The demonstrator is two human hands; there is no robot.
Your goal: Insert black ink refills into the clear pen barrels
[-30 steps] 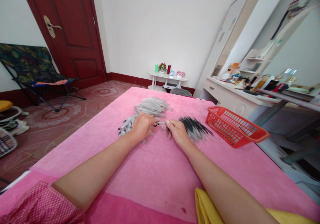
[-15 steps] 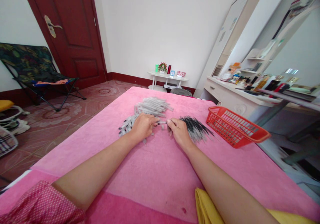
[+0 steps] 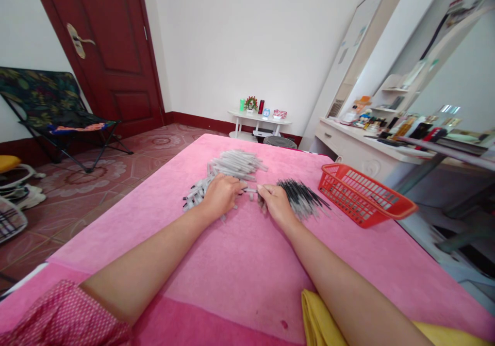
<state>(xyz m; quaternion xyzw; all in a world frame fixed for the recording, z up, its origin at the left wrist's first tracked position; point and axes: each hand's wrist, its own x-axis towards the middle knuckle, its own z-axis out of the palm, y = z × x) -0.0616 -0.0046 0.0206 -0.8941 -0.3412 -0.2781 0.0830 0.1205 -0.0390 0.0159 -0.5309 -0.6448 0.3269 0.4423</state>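
Observation:
Between my two hands runs a thin pen-like stick [image 3: 251,190], pale with a dark part by the left fingers. My left hand [image 3: 223,194] pinches its left end, and my right hand [image 3: 274,197] pinches the right end. Under and beside my left hand lies a heap of short pale grey tubes [image 3: 195,191], some with black ends. Farther back is a pile of long pale grey sticks [image 3: 237,163]. A fan of thin sticks [image 3: 301,196], black at the far ends and greyish nearer, lies right of my right hand. A small grey piece [image 3: 251,198] rests below the held stick.
A red plastic basket [image 3: 363,196] stands at the table's right side. Pink cloth [image 3: 232,263] covers the table, and a folded yellow cloth [image 3: 320,320] lies at the front under my right forearm. A dressing table [image 3: 356,145] with bottles stands beyond on the right.
Almost nothing differs. Both hands keep their pinch on the stick, and the view has shifted very slightly.

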